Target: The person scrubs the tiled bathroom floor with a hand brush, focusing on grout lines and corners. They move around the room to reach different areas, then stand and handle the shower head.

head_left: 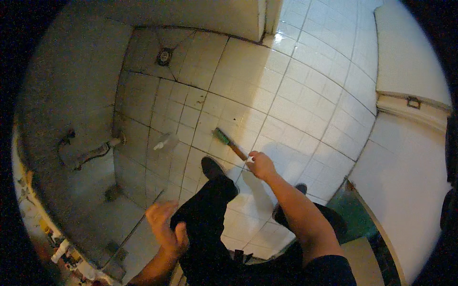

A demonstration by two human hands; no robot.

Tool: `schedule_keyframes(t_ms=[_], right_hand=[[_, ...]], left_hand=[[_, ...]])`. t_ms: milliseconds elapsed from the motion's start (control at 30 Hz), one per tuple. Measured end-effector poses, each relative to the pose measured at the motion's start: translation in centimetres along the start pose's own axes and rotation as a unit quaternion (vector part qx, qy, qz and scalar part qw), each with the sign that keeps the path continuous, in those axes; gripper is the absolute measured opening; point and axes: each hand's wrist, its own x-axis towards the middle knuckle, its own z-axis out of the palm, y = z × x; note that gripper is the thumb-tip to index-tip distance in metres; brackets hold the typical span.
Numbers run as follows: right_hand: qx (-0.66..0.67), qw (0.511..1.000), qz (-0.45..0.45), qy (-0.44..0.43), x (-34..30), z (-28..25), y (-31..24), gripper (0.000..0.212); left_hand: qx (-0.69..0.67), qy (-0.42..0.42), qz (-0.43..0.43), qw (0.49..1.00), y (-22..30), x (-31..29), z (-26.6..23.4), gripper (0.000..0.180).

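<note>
My right hand [261,165] is clamped around the near end of a long-handled scrub brush [230,144], fingers wrapped fully round the grip. The brush's long axis runs on a diagonal: from my fist it slants up and to the left, away from me, with the brown handle leading out to the green bristle head [220,135] at the far end. That head points toward the upper left and rests down on the white tiled floor [296,95], while the handle rises back toward my hand, so the brush sits tilted rather than flat.

My left hand [165,227] holds nothing. It hangs lower and to the left, fingers spread and loosely curled, well apart from the brush and from my other hand.

My left foot in a dark shoe [213,168] is planted just beside the brush handle, on its near-left side, and my dark trouser leg [205,224] runs down from it between my two hands. The other shoe [300,188] shows partly behind my right forearm.

Farther left, a small pale bottle [165,142] lies on the tiles near the grey wall, where a metal tap [98,151] juts out. A round floor drain [164,56] sits in the far corner, well apart from the brush head.
</note>
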Motion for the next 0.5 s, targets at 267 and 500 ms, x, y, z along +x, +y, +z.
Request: schedule_keyframes(t_ms=[267, 500], right_hand=[[0.041, 0.989, 0.020, 0.143, -22.4, -13.1, 6.1, 0.041], [0.069, 0.969, 0.069, 0.229, -50.0, -23.2, 9.7, 0.037]], left_hand=[[0.042, -0.068, -0.073, 0.994, 3.1, -5.4, -1.3, 0.036], [0.048, -0.041, -0.168, 0.984, 12.8, -11.7, -10.6, 0.034]])
